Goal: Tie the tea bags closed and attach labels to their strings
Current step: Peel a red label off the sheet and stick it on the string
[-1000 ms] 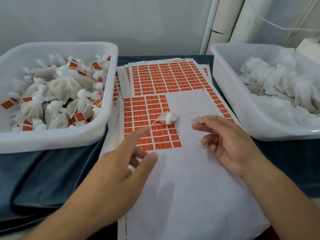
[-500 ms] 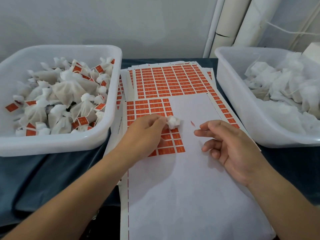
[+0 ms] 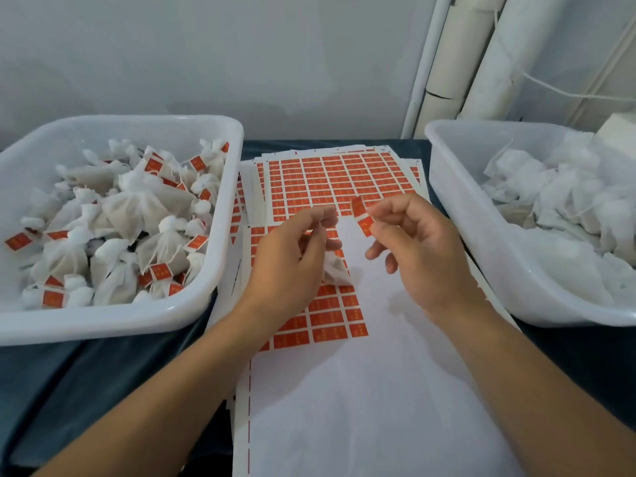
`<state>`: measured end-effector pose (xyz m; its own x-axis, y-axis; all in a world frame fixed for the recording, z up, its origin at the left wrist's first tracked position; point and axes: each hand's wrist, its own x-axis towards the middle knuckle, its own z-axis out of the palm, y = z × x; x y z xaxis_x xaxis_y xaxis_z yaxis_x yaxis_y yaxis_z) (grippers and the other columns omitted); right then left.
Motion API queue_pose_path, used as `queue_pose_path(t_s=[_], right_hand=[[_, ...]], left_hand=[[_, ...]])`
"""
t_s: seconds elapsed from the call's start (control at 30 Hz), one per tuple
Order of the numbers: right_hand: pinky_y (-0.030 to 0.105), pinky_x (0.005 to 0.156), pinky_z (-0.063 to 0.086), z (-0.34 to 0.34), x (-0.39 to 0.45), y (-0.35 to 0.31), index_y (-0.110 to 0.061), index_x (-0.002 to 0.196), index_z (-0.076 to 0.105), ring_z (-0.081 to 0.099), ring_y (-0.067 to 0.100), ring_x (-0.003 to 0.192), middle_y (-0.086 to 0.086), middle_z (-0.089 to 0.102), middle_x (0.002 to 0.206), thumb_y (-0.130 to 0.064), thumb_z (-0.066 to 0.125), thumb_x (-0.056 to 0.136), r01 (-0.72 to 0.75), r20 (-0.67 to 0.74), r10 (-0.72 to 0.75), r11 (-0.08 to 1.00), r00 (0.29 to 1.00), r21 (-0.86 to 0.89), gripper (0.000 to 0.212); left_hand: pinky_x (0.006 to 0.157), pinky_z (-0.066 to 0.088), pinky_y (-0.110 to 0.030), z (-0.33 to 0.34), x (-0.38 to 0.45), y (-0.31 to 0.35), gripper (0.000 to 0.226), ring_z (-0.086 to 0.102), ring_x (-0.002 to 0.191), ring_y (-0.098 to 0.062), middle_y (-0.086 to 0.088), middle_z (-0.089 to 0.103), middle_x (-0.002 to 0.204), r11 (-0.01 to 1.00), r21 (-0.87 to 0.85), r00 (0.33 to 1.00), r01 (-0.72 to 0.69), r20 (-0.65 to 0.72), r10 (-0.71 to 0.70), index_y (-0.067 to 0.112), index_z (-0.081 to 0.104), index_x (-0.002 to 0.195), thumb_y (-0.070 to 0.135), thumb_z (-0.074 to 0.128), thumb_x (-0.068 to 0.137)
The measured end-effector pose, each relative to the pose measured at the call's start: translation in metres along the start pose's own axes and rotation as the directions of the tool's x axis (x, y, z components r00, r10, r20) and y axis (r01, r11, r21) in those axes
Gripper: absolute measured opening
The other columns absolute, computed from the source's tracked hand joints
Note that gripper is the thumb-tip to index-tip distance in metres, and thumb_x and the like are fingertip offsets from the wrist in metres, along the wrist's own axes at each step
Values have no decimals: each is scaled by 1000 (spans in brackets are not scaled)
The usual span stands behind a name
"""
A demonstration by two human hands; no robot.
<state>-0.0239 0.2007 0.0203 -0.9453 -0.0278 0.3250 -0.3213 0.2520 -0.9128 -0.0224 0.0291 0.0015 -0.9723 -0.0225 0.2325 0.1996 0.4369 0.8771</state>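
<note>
My left hand (image 3: 292, 256) is raised over the label sheet (image 3: 344, 373), with a small white tea bag (image 3: 335, 268) hanging under its palm; thumb and forefinger are pinched near the top, seemingly on the bag's string, which is too thin to see clearly. My right hand (image 3: 413, 246) pinches an orange label (image 3: 361, 215) between thumb and forefinger, just right of the left fingertips. The label stands nearly upright, partly folded. Rows of orange labels (image 3: 327, 318) remain on the sheet below both hands.
A white tub (image 3: 220, 297) at the left holds several tied tea bags with orange labels. A white tub (image 3: 457, 215) at the right holds a heap of unlabelled white bags. More label sheets (image 3: 330, 177) are stacked behind. Dark cloth (image 3: 103, 390) covers the table.
My left hand has lifted the tea bag off the sheet. My right hand rose with the label and came closer to the left fingertips.
</note>
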Motion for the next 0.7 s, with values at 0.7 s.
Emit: queue_pose_path(t_s=[0.7], right_hand=[[22,66,55,16,43,28,-22,100,52,63,16,78,-14,60,81,-12,66,93,307,391,-233,942,890,-137,19]], left_hand=[[77,62,-27,-10,17,-23,56,77,92,-19,14,70,126,970,-235,966,-58,232,114,30,56,145,0,56,98]])
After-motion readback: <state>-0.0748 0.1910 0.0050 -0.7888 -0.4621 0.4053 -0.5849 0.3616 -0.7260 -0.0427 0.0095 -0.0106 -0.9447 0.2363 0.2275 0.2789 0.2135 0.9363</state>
